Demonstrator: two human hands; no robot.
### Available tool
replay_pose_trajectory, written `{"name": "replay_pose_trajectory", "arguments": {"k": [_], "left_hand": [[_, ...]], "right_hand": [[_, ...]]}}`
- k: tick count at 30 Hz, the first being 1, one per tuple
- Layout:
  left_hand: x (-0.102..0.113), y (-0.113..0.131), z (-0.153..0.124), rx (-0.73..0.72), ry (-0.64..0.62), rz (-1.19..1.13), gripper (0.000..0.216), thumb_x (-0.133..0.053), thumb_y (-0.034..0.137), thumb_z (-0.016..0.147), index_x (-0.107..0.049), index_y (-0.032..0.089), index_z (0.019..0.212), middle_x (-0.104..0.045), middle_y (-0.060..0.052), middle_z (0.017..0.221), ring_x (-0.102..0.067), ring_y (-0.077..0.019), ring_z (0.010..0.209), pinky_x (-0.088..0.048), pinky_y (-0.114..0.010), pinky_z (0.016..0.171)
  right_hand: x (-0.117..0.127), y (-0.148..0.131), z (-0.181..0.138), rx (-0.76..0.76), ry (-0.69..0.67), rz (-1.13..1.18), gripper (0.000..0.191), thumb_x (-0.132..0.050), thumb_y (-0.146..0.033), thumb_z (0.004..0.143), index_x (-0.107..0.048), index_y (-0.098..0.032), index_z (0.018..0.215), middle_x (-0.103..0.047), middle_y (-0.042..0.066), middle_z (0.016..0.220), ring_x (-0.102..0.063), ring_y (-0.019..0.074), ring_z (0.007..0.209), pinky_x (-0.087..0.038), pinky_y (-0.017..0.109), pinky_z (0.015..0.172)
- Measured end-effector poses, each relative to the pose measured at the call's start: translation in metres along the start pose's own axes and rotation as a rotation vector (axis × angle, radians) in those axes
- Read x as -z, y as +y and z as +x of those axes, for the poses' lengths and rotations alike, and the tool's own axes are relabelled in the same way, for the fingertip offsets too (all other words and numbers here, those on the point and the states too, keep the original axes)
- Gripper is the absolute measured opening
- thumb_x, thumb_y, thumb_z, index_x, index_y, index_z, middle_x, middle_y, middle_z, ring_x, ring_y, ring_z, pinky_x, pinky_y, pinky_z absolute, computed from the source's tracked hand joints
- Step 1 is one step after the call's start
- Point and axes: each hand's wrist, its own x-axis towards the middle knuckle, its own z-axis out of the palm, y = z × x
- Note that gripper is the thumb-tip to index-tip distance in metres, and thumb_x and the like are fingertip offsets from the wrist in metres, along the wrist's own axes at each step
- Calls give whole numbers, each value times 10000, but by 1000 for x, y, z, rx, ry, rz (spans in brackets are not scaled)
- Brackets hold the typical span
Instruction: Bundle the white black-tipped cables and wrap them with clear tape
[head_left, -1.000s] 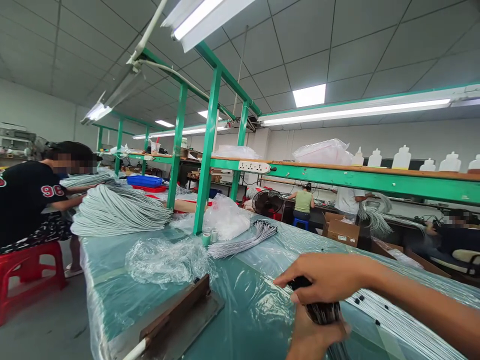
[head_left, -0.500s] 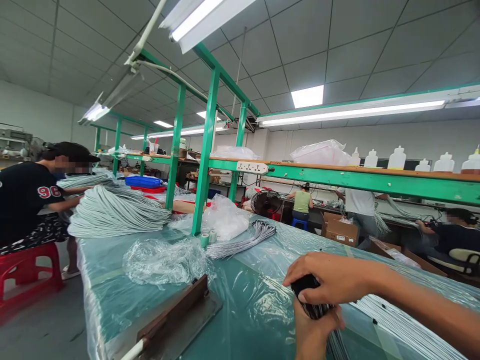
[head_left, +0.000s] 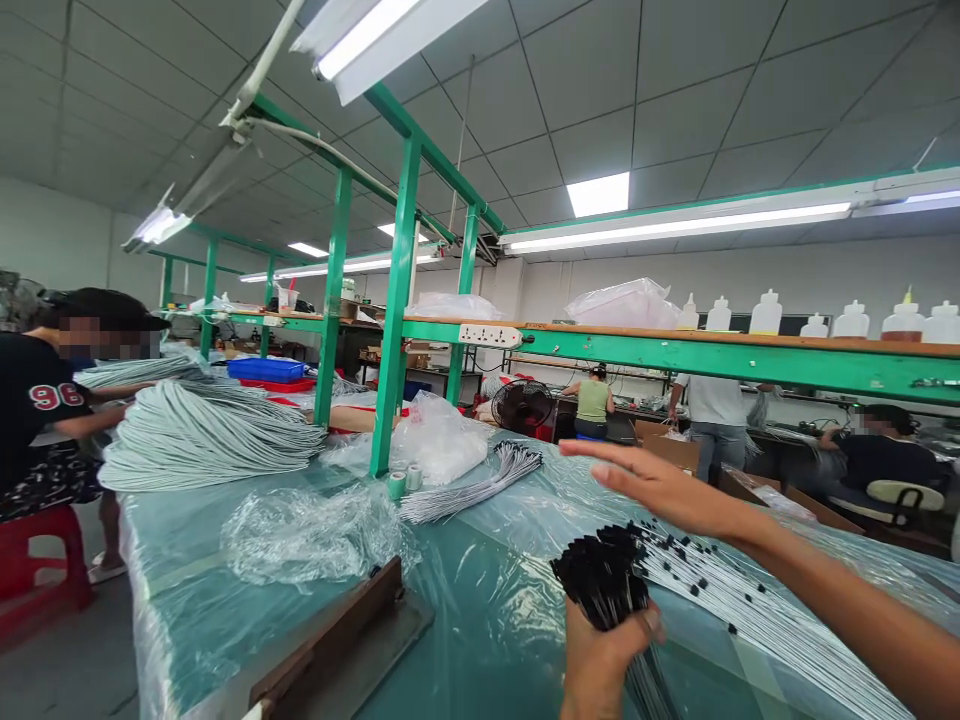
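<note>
My left hand [head_left: 596, 660] is wrapped round a bundle of wires with black connectors [head_left: 600, 570]. The black ends point up in a cluster above the fist, and the wires hang down below it. Over the bundle hovers my right hand [head_left: 667, 488], its fingers stretched out flat and apart from the connectors. Loose white wires with black ends [head_left: 757, 610] lie spread on the table under my right forearm. Farther back is another bunch of white wires with black tips [head_left: 480, 487].
A brown metal fixture [head_left: 337, 640] stands at the table's near left. Crumpled plastic film [head_left: 311, 530], green tape rolls [head_left: 397, 486] and a large coil of pale cable [head_left: 206, 440] lie beyond. A green post [head_left: 391, 330] rises from the table. A person in black [head_left: 37, 400] sits at left.
My right hand has lifted off the top of the bundle and its fingers have straightened. The black connectors are now uncovered. My left hand keeps its hold. The view has shifted slightly.
</note>
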Motion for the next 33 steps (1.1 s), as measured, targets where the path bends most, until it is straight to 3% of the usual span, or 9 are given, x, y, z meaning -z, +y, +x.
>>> {"name": "replay_pose_trajectory", "arguments": {"k": [3,5,7,10,13,18,24,33], "left_hand": [[1,-1,-1,-10,-7,5,336,-730,252,403,-564,136,670,-571,3,512,-510,-136,490,-413,-273,531],[2,-1,0,0,6,-16,326,-726,252,409,-565,137,668,-564,7,494,-505,-135,478,-415,-277,530],[3,-1,1,8,24,-39,327,-728,257,403,-579,133,667,-573,1,515,-513,-140,493,-433,-296,559],[6,1,2,-10,32,-48,364,-734,248,383,-620,125,706,-590,-13,572,-527,-155,563,-451,-316,609],[8,2,4,-6,33,-32,349,-732,218,387,-639,120,709,-604,-22,597,-541,-173,624,-446,-310,636],[5,4,2,-35,-9,-59,382,-739,194,409,-640,109,768,-661,-62,730,-585,-211,724,-432,-317,705],[2,7,-1,-54,-41,-1,375,-717,184,421,-620,118,776,-638,-49,701,-576,-215,715,-435,-321,682],[13,4,4,-15,-99,-13,390,-681,122,420,-626,128,806,-630,-34,704,-555,-192,705,-409,-298,673]], "right_hand": [[-4,3,-3,-17,-241,8,431,-361,-514,808,-497,-308,1162,-508,10,1231,-437,237,1124,-313,404,946],[-3,5,-4,-23,-156,36,421,-352,-497,818,-482,-308,1171,-465,5,1270,-403,231,1149,-301,394,951],[1,10,-7,-31,61,74,388,-374,-480,816,-514,-279,1117,-499,25,1216,-434,219,1103,-317,379,928],[-1,20,-16,-64,241,143,276,-457,-439,786,-549,-208,906,-586,24,855,-532,160,781,-420,291,705],[-21,30,-31,-112,217,181,152,-514,-345,761,-498,-195,742,-500,-29,651,-455,109,599,-372,224,544],[-50,37,-44,-158,208,144,53,-511,-163,697,-478,-193,726,-532,-23,676,-476,110,623,-368,220,558],[-49,30,-39,-237,162,158,148,-496,-106,612,-490,-198,727,-539,-31,649,-504,115,592,-382,213,522],[-56,29,-41,-282,262,122,137,-472,-142,632,-513,-206,745,-534,-27,656,-518,128,611,-391,219,518]]}}
